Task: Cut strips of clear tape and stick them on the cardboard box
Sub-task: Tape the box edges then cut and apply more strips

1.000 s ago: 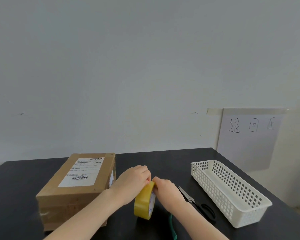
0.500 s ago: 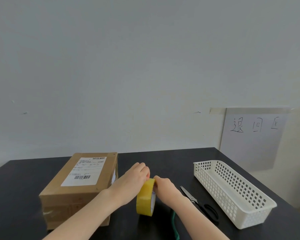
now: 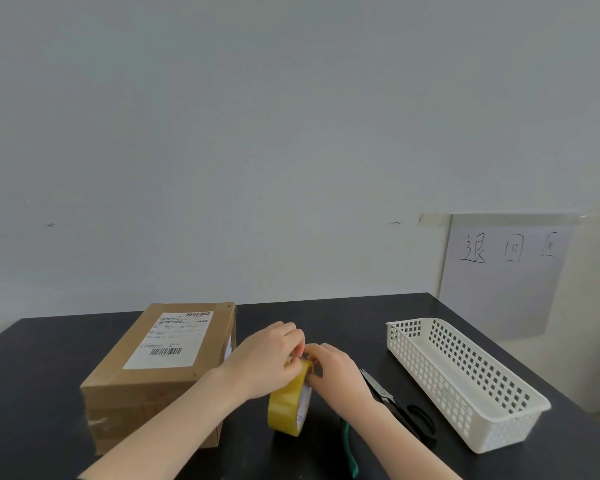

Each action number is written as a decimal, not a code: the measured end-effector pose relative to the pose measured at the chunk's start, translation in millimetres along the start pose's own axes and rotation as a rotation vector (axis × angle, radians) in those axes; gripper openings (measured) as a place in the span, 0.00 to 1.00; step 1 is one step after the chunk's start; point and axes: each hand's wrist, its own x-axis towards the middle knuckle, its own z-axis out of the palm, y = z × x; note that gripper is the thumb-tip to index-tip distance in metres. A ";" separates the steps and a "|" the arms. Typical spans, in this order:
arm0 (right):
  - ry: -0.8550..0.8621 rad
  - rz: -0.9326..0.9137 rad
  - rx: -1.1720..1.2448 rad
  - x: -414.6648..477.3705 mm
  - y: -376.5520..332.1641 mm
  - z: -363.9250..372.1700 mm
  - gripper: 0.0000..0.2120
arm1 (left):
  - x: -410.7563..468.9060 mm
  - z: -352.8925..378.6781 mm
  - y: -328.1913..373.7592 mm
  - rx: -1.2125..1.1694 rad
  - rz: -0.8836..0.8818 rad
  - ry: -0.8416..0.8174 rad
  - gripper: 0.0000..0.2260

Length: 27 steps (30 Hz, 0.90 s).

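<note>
Hiding the tape roll (image 3: 289, 403) top, both hands pinch it.

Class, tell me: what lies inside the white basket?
Nothing shows inside the basket: its bare white floor is visible. The near wall hides the floor's closest strip, so something small there cannot be ruled out.

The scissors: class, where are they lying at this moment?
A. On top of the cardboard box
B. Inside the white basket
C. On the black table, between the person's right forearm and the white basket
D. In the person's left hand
C: the scissors lie flat on the black table, just beside the right hand and short of the white basket; both hands are on the tape roll.
</note>
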 end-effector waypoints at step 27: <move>-0.196 0.188 0.035 15.1 -3.1 3.6 0.06 | 0.1 -8.6 8.9 -0.137 -0.082 -0.046 0.05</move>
